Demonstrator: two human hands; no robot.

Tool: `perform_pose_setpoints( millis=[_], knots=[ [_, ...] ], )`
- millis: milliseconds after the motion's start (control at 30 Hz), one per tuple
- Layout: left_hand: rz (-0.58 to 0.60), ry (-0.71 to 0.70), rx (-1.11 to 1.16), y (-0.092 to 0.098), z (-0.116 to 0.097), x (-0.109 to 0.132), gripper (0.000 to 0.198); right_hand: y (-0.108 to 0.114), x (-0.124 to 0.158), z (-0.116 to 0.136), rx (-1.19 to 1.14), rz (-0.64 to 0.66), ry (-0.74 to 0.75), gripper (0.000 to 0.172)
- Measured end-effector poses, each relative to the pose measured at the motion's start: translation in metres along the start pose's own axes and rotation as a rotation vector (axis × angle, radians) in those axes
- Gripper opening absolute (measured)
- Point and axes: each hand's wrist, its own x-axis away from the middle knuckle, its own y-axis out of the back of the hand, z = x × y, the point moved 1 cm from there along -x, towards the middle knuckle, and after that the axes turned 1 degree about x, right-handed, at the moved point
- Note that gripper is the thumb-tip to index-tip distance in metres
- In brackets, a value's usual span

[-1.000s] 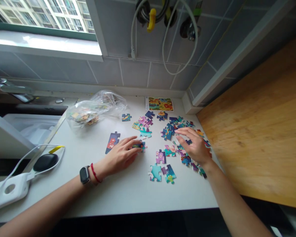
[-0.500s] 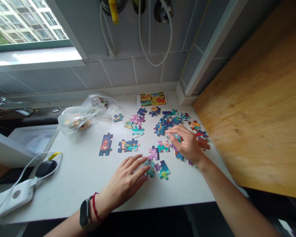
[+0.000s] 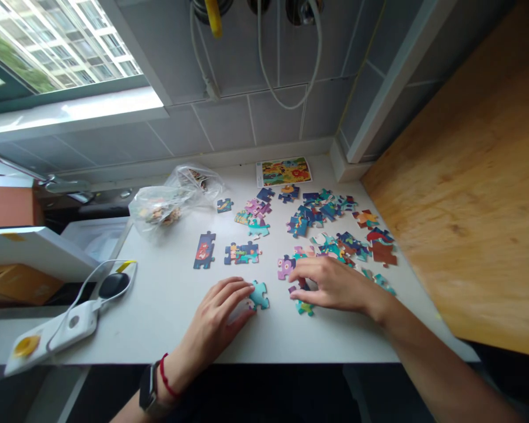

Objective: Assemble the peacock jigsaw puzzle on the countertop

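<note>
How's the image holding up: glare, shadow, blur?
Head view: daylight washes part of the windowsill nearly white; head view: the area under the counter is near black; head view: puzzle pieces beside the left hand keep readable outlines, but the card's fine detail looks soft.

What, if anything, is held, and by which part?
The left hand covers the left side of a teal puzzle piece; the right hand covers part of a green-patterned piece. Whether either is gripped cannot be told.
</note>
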Motion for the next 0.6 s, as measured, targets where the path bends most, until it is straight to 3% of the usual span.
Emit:
perform_pose_setpoints(
  millis=[167,400,467,600],
  knots=[
    [-0.047,0.055,0.053,0.001,0.003,0.006,0.031,0.001,-0.001,0.002,-0.006,0.049,-0.009,0.019],
    [-0.086,0.194,0.155,-0.005,0.004,0.002,0.049,0.0,0.006,0.006,0.14,0.214,-0.05,0.059],
    [-0.08,0.208,0.206,-0.003,0.004,-0.001,0.049,-0.001,0.006,0.008,0.169,0.208,-0.066,0.06],
    [-0.054,0.246,0.287,0.002,0.005,-0.01,0.025,0.001,0.007,0.013,0.184,0.193,-0.082,0.045]
  ],
)
